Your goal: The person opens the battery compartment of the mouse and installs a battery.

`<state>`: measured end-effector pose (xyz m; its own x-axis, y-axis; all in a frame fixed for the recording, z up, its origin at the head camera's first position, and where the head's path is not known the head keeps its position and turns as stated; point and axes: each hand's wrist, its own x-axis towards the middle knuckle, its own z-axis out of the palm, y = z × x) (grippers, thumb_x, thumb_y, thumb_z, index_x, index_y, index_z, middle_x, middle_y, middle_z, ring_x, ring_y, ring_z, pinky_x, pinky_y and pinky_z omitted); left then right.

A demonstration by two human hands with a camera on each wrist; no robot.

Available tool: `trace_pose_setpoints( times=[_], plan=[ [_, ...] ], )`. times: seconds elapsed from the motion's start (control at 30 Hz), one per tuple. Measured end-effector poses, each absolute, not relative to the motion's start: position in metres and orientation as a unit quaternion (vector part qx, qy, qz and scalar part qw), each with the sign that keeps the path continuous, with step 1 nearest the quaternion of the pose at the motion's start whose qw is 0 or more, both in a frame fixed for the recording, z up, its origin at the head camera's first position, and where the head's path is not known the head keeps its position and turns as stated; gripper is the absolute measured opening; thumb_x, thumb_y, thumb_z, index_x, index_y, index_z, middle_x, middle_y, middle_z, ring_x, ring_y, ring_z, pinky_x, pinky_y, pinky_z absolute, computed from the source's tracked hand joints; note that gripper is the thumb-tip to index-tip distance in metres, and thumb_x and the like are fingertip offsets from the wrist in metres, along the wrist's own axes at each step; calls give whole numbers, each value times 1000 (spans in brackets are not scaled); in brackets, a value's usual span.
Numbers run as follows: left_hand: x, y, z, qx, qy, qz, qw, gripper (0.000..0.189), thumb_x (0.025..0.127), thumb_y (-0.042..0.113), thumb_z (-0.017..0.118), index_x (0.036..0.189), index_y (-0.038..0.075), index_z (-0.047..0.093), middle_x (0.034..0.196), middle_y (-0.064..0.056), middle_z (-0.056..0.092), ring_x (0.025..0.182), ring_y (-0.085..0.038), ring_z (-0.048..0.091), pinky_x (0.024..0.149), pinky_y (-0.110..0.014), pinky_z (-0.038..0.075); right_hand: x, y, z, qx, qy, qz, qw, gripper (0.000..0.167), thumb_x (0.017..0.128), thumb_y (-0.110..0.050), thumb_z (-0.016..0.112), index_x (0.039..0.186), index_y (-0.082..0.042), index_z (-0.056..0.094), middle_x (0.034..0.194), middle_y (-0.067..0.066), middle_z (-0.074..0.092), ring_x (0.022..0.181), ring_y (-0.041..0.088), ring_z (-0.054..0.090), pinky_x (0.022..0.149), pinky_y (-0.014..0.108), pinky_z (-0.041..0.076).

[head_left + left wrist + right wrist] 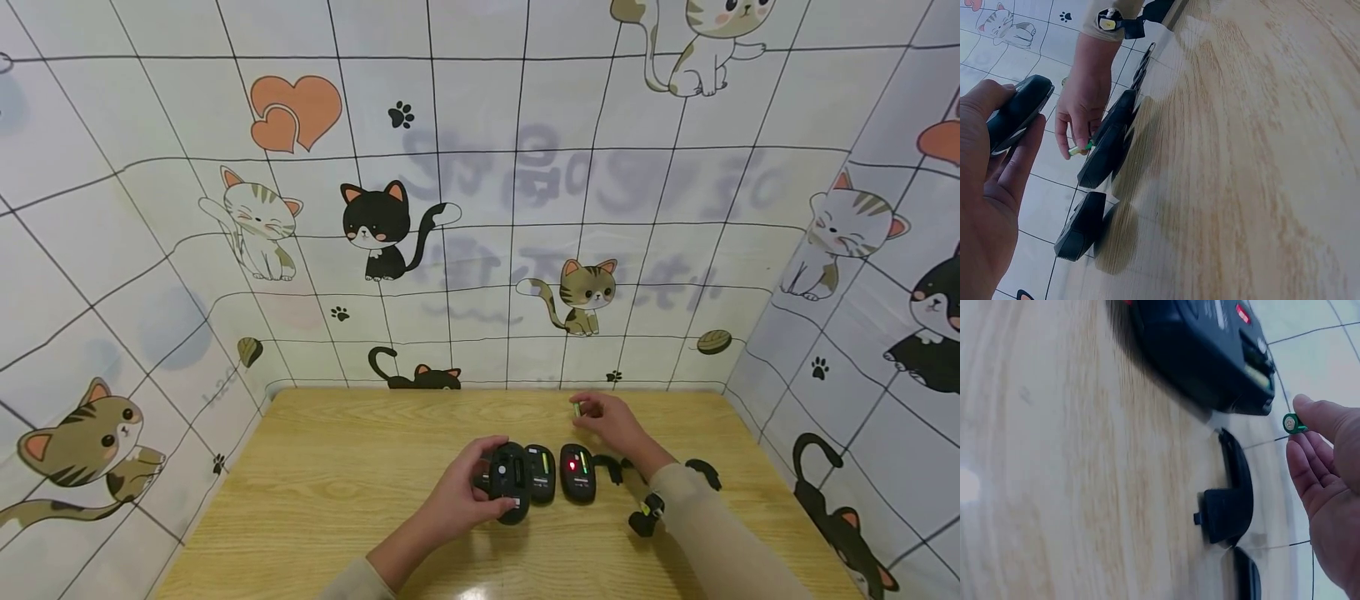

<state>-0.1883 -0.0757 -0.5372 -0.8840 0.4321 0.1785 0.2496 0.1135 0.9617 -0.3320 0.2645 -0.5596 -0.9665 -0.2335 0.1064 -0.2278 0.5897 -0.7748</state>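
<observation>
My left hand [468, 483] grips a black computer mouse [512, 487] raised over the table, its underside with a dark slot facing up. The thumb lies along its near end and the fingers along the far end. My right hand [611, 423] pinches a small green battery [1292, 423] between thumb and fingertips, beyond the mice. Two more black mice lie underside up between the hands. The left one [542, 475] has a green-yellow battery in its slot. On the right one [577, 475] a red light glows beside another battery.
Curved black covers [703, 472] lie to the right of the mice, partly under the right forearm. A black wrist camera [645, 517] is strapped at the right sleeve. Behind the wooden table [337, 467] hangs a cat-patterned sheet [480, 192], which also covers both sides.
</observation>
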Motion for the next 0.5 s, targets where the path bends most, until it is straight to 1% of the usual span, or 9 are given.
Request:
trace_pose_setpoints(
  times=[0.17, 0.37, 0.5],
  plan=[
    [-188, -75, -537, 228, 744, 624, 72, 85, 91, 10, 92, 160, 38, 51, 157, -6, 54, 124, -24, 70, 81, -35, 68, -325, 261, -554, -138, 883, -450, 2, 37, 102, -7, 81, 137, -2, 72, 112, 10, 74, 100, 24, 70, 84, 37, 59],
    [-188, -75, -537, 231, 742, 625, 71, 84, 91, 11, 92, 160, 38, 51, 158, -5, 54, 124, -24, 70, 81, -35, 68, -310, 251, -538, -145, 867, -477, 7, 35, 102, -10, 82, 136, -10, 75, 114, 7, 75, 103, 23, 70, 87, 36, 61],
    [-189, -75, -536, 233, 740, 627, 70, 84, 92, 11, 92, 160, 36, 51, 157, -7, 54, 124, -24, 70, 80, -35, 68, -298, 242, -529, -153, 857, -493, 8, 35, 102, -11, 82, 136, -12, 76, 112, 5, 76, 102, 22, 70, 85, 34, 61]
  ],
)
